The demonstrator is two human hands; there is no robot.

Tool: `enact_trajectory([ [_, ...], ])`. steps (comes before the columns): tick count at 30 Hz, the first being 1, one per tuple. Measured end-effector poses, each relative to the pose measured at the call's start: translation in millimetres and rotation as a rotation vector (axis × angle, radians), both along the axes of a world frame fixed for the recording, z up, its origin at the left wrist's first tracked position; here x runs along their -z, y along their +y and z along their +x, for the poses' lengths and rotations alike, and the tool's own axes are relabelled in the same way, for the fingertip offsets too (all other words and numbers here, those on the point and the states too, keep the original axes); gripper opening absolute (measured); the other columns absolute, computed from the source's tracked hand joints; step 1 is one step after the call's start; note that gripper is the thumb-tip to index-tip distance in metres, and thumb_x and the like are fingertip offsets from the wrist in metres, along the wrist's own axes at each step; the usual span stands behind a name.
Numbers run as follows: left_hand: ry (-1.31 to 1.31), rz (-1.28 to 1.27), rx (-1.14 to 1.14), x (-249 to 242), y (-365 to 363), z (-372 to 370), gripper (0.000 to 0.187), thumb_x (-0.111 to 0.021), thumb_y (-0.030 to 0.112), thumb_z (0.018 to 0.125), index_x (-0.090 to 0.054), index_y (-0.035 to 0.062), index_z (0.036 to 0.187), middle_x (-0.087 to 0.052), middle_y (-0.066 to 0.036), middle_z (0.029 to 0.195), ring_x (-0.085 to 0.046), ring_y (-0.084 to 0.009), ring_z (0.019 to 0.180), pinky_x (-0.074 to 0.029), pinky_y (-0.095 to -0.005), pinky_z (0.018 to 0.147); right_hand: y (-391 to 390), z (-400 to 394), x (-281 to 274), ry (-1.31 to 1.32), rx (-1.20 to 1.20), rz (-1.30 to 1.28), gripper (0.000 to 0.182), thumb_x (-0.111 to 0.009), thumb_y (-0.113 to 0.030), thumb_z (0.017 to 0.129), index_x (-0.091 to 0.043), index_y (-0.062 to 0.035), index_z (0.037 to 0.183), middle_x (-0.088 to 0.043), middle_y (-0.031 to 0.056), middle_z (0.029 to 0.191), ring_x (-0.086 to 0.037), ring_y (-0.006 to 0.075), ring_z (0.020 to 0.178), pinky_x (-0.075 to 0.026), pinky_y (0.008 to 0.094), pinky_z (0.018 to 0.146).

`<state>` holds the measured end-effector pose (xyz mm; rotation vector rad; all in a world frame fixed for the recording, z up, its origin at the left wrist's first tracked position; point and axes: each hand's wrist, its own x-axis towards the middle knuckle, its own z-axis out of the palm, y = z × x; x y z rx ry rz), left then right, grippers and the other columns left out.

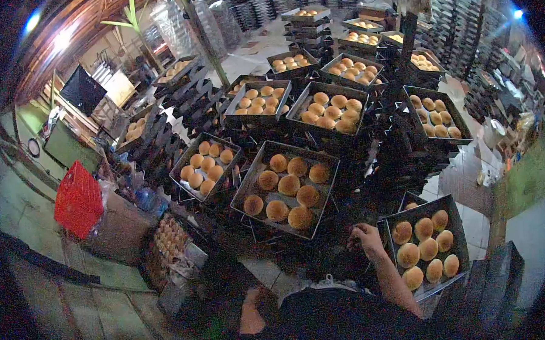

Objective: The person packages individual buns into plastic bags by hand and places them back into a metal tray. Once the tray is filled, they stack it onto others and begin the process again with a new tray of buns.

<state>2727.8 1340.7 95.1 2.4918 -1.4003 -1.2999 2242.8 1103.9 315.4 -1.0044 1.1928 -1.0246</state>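
At far left we see a red crate (pixel 78 207) on a dim counter, and just right of it a carton of eggs (pixel 169 237), too small and blurred for us to count. Our left hand (pixel 252 313) sits low in the frame against our dark clothing; we cannot tell whether it is spread or closed. The centre tray (pixel 256 175) ahead holds eight browned buns (pixel 288 185). Our right hand (pixel 368 236) is curled, fingers pressed together, at the left rim of the near right tray (pixel 454 220), which lies at lower right and carries eight buns, one partly hidden by the rim. Whether the fingers actually grip the metal we cannot make out. Behind, many more trays on stacked racks (pixel 184 107) fade into blur, and the lens edge is black.
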Motion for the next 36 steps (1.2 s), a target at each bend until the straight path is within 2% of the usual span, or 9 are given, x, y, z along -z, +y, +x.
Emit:
enact_trajectory([
  [2,-0.021,-0.015,0.016,3,-8,2,0.042,-0.057,0.037,0.093,-0.065,0.004,0.118,-0.071,-0.018,0.104,-0.069,-0.033,0.092,-0.056,-0.0456,0.079,9,-1,7,0.242,-0.072,-0.022,0.027,-0.064,-0.017,0.099,-0.069,0.0085,0.106,-0.07,0.0108,0.082,-0.067,0.0187,0.066,-0.054,0.032,0.062],
  [12,-0.159,-0.063,0.243,16,-22,-26,0.049,-0.054,0.043,0.094,-0.063,0.0062,0.126,-0.07,-0.021,0.11,-0.069,-0.0356,0.099,-0.056,-0.0469,0.083,58,-6,52,0.08,-0.095,0.245,0.026,-0.061,-0.019,0.102,-0.066,0.0042,0.093,-0.067,0.0118,0.08,-0.066,0.0207,0.066,-0.054,0.0354,0.058],
  [14,-0.276,-0.092,0.433,2,-24,-39,0.05,-0.054,0.044,0.095,-0.062,0.0066,0.127,-0.07,-0.022,0.111,-0.069,-0.0361,0.1,-0.056,-0.0471,0.084,64,-6,46,-0.037,-0.077,0.245,0.025,-0.06,-0.019,0.103,-0.066,0.0036,0.095,-0.068,0.0124,0.083,-0.066,0.0208,0.067,-0.054,0.0356,0.058],
  [15,-0.481,-0.172,0.701,-2,-16,-46,0.051,-0.054,0.044,0.095,-0.062,0.0069,0.128,-0.07,-0.022,0.112,-0.069,-0.0363,0.101,-0.056,-0.0473,0.084,65,-8,30,-0.102,-0.1,0.314,0.024,-0.06,-0.018,0.103,-0.066,0.0046,0.1,-0.068,0.012,0.086,-0.066,0.0205,0.069,-0.055,0.0353,0.059],
  [16,-0.216,-0.032,0.34,7,-22,-42,0.051,-0.054,0.044,0.094,-0.062,0.0069,0.128,-0.07,-0.022,0.112,-0.069,-0.0362,0.101,-0.056,-0.0473,0.084,62,-10,19,-0.167,-0.125,0.381,0.023,-0.06,-0.017,0.103,-0.066,0.0056,0.105,-0.068,0.0117,0.09,-0.067,0.0203,0.071,-0.055,0.035,0.06],
  [17,-0.146,-0.003,0.201,19,-19,-35,0.05,-0.054,0.044,0.094,-0.063,0.0069,0.127,-0.07,-0.022,0.112,-0.069,-0.0362,0.101,-0.056,-0.0474,0.084,60,-12,17,-0.168,-0.125,0.379,0.023,-0.06,-0.017,0.103,-0.066,0.0056,0.105,-0.068,0.0117,0.09,-0.067,0.0203,0.071,-0.055,0.035,0.06],
  [20,-0.067,0.013,0.064,7,-15,-27,0.05,-0.054,0.044,0.094,-0.063,0.0071,0.126,-0.07,-0.021,0.113,-0.068,-0.036,0.102,-0.055,-0.0476,0.085,57,-18,10,-0.13,-0.226,0.338,0.025,-0.062,-0.013,0.101,-0.066,0.0076,0.114,-0.07,0.0109,0.094,-0.068,0.0206,0.077,-0.057,0.0344,0.065],
  [31,0.05,0.115,0.004,-29,79,-76,0.047,-0.055,0.042,0.092,-0.066,0.0075,0.122,-0.07,-0.019,0.114,-0.068,-0.0352,0.104,-0.055,-0.0484,0.087,49,-35,12,-0.286,-0.247,0.399,0.035,-0.062,-0.007,0.099,-0.058,0.01,0.13,-0.071,0.0155,0.101,-0.07,0.0235,0.087,-0.058,0.0341,0.073],
  [36,0.122,0.185,0.017,-38,126,-126,0.045,-0.055,0.042,0.091,-0.067,0.0077,0.119,-0.07,-0.018,0.115,-0.067,-0.0349,0.105,-0.054,-0.0487,0.088,60,-42,25,-0.155,-0.214,0.288,0.028,-0.062,-0.009,0.1,-0.063,0.0104,0.12,-0.071,0.0136,0.094,-0.07,0.0226,0.081,-0.057,0.0333,0.07],
])
